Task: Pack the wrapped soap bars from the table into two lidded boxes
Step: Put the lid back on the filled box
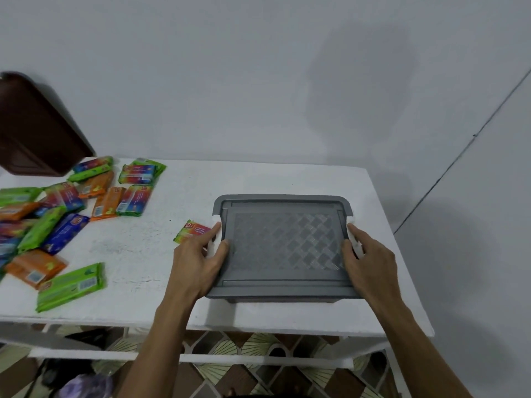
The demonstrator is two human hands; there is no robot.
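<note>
1. Head view looks down at a white table with a grey box on it.
2. A grey lid with a bumpy square pattern sits flat on top of the box.
3. The box lies right between the two hands.
4. The left hand grips the left side of the box. Its thumb lies on the lid and its fingers curl round a white clip.
5. The right hand grips the right side the same way, at the other white clip.
6. The two hands are apart, one on each side of the box.
7. One soap bar in a green and pink wrapper lies just beside the left hand, on the side away from the box. The fingers hide part of it.
8. Many more soap bars lie in a messy pile far out to the left of the left hand. Their wrappers are green, orange, blue and red.
9. One green bar lies alone near the front edge, left of the left arm.
10. A dark brown thing leans on the wall behind the pile. It is too blurry to tell what it is.
</note>
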